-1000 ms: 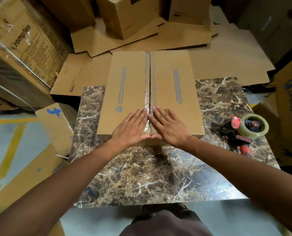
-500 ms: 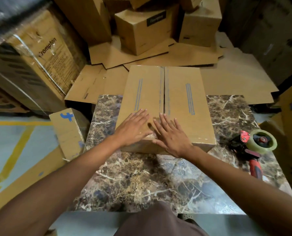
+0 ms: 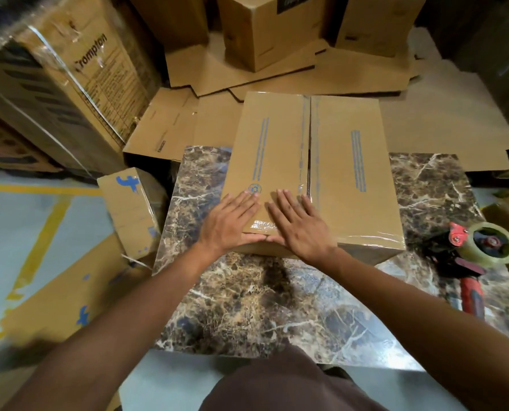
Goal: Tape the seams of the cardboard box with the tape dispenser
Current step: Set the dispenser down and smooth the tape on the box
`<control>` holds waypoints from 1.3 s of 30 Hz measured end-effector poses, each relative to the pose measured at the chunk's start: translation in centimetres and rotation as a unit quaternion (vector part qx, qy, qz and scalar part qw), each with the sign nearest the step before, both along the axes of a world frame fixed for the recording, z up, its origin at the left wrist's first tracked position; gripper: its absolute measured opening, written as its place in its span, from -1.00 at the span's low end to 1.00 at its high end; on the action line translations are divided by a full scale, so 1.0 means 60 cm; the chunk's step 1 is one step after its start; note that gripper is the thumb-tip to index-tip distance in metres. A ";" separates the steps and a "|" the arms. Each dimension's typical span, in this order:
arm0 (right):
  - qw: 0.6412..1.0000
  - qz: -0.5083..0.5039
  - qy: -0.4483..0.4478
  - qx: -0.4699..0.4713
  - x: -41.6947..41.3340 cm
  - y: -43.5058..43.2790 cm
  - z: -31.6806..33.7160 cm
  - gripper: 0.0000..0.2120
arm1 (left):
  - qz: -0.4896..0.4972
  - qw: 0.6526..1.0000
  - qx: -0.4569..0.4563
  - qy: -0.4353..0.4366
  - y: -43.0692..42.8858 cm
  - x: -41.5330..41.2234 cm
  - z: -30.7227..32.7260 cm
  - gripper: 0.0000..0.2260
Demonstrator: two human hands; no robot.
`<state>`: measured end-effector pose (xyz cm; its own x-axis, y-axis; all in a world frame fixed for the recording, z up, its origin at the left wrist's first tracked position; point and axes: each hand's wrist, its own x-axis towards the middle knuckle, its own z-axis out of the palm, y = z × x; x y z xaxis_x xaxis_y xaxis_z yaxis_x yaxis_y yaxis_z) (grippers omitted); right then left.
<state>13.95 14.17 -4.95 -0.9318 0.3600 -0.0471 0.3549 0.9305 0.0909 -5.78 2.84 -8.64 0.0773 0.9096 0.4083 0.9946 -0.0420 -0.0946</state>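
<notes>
A closed cardboard box [image 3: 348,161] with blue printed stripes lies on the marble table [image 3: 247,307]. Clear tape runs along its centre seam and along its near top edge. My left hand [image 3: 229,223] lies flat on the box's near left part, fingers spread, thumb along the near edge. My right hand [image 3: 300,226] lies flat beside it, just left of the centre seam. Both hands hold nothing. The red and black tape dispenser [image 3: 470,262] with a clear roll lies on the table to the right of the box, apart from both hands.
Flattened cardboard sheets [image 3: 443,123] and stacked cartons [image 3: 265,28] fill the space behind the table. A wrapped large carton [image 3: 69,93] stands at the left, a small box [image 3: 131,209] leans by the table's left edge. A yellow floor line [image 3: 39,232] runs at the left.
Both hands have slid leftward along the box's near edge, from straddling the centre seam to the left flap. The camera has tilted, so the box sits further right in view.
</notes>
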 end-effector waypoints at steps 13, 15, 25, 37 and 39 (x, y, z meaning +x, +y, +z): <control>1.000 0.004 0.002 0.029 0.000 0.001 -0.001 -0.23 | 0.291 0.547 0.326 -0.714 0.026 0.060 0.039 -0.46; 1.000 0.001 0.004 0.022 0.001 -0.001 0.001 -0.23 | 0.331 0.451 0.324 -0.763 0.031 0.054 0.043 -0.45; 0.998 -0.018 0.011 -0.057 0.000 -0.006 0.021 -0.24 | 0.343 0.316 0.236 -0.853 0.016 -0.006 0.056 -0.33; 0.986 -0.127 0.075 -0.074 -0.050 -0.032 0.015 -0.29 | 0.285 0.913 -0.072 -0.284 0.040 0.034 0.049 -0.40; 0.986 -0.126 0.075 -0.075 -0.047 -0.029 0.016 -0.27 | 0.282 0.912 -0.089 -0.283 0.039 0.027 0.049 -0.39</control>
